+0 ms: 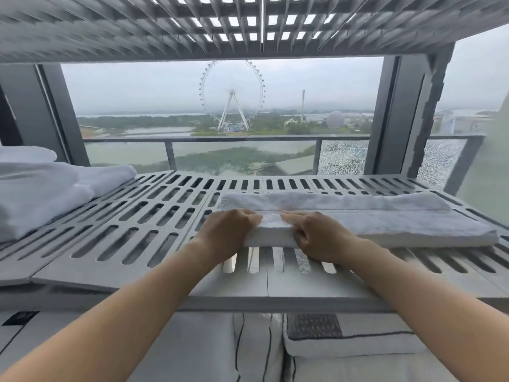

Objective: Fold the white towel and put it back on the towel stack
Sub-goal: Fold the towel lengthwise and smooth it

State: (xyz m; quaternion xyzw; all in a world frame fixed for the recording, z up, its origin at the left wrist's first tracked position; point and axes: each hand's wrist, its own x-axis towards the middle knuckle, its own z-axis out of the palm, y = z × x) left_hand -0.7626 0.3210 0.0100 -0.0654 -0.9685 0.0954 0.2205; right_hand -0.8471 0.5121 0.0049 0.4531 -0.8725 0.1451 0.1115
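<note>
Evidently mid-fold, you had the white towel (pixel 385 224) lying as a long strip on the shelf (pixel 137 230), right of the towel stack (pixel 41 194), your left hand (pixel 231 230) and right hand (pixel 316 238) both with grip clamped on its left end, which next likely needed carrying rightward.

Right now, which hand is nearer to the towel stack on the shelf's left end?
Left. The left hand grips the left end of the white towel, on the side facing the towel stack; the right hand holds the towel just beside it, farther away.
</note>
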